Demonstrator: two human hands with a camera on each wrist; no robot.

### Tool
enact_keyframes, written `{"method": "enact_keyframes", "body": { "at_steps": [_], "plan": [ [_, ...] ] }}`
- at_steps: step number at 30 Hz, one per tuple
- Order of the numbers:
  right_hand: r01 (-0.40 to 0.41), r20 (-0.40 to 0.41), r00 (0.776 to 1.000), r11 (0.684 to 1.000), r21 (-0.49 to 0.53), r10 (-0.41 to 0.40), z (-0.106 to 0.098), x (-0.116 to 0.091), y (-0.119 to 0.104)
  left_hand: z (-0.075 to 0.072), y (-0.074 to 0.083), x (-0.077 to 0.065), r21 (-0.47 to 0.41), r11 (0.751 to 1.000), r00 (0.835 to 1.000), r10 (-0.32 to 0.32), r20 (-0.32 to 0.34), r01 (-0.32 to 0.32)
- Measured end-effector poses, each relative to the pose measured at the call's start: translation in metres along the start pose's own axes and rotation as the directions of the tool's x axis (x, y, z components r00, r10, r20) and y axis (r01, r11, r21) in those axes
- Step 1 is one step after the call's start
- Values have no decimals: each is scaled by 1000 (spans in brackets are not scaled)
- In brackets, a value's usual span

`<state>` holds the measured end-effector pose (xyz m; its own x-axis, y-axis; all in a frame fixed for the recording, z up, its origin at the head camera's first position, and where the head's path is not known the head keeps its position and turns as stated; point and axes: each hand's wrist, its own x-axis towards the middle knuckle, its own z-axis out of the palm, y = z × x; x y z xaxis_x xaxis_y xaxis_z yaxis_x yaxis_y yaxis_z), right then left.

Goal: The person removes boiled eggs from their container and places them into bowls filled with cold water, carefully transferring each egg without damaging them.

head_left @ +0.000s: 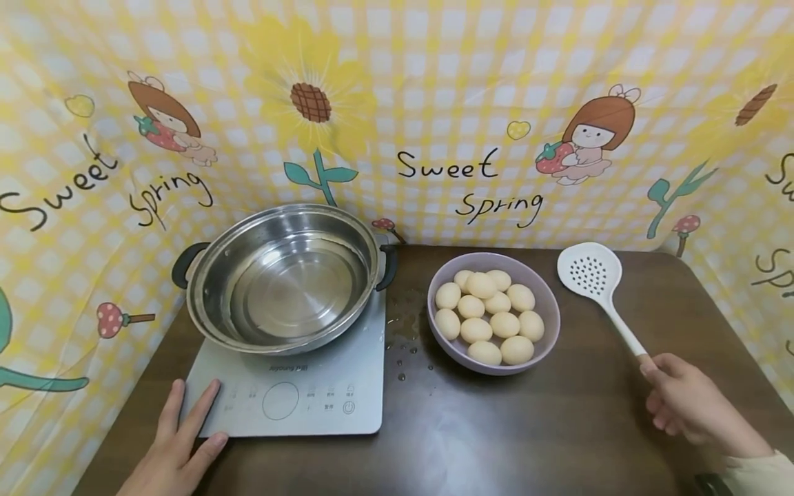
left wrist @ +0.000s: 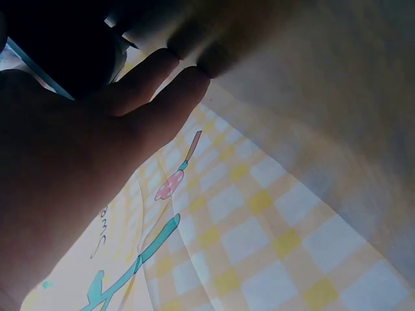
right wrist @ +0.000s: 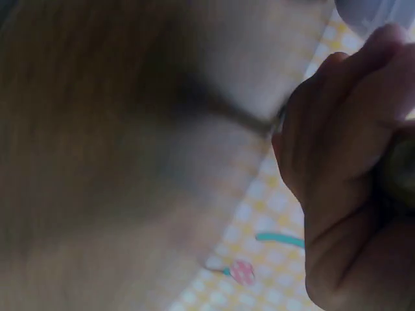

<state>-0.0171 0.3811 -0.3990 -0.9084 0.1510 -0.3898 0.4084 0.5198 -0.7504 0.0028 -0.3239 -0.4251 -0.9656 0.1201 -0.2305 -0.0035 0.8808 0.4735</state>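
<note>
My right hand (head_left: 695,403) grips the handle end of a white slotted skimmer (head_left: 588,270), whose perforated head lies toward the back of the table. In the right wrist view the fingers of that hand (right wrist: 343,142) are curled. My left hand (head_left: 176,451) has its fingers spread at the front left corner of a white induction cooktop (head_left: 366,386). The left wrist view shows this hand (left wrist: 71,149) from the side, with two fingers extended. On the cooktop stands a steel pot (head_left: 298,289) with black side handles and clear water inside.
Between the pot and the skimmer sits a light purple bowl (head_left: 437,341) filled with several pale eggs (head_left: 475,331). Water drops (head_left: 402,377) dot the brown table (head_left: 446,441) beside the cooktop. A yellow checked cloth (head_left: 428,83) with printed figures encloses the back and sides.
</note>
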Motion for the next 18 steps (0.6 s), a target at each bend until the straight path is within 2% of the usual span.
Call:
{"method": "enact_keyframes", "body": {
  "at_steps": [2,3,5,7,10,11,13,16,18],
  "plan": [
    [-23,28,999,1000,-5,24,5,3,0,4,-3,-2,-13,1000,1000,-19,9,19],
    [-25,35,999,999,-44,26,8,5,0,5,-3,-2,-20,999,999,-32,17,32],
    [12,41,999,981,-191,-5,13,7,0,6,-5,-3,-20,998,999,-52,18,52],
    [67,46,997,931,-360,-54,18,10,-1,6,-5,-4,-11,998,998,-57,10,57],
    [147,22,986,819,-555,-162,25,12,-1,6,-4,-4,39,996,997,-76,-2,76],
    [161,15,982,794,-587,-187,28,12,-1,7,-4,-4,62,995,996,-84,-7,84],
    [167,1,977,766,-621,-212,30,12,-4,9,-3,-5,114,989,995,-89,-39,93],
    [151,-45,971,743,-652,-236,31,10,-15,14,3,-7,149,982,990,-100,-101,114],
    [166,-92,950,733,-660,-298,32,8,-30,13,15,-10,136,986,982,-70,-174,95]
  ]
}}
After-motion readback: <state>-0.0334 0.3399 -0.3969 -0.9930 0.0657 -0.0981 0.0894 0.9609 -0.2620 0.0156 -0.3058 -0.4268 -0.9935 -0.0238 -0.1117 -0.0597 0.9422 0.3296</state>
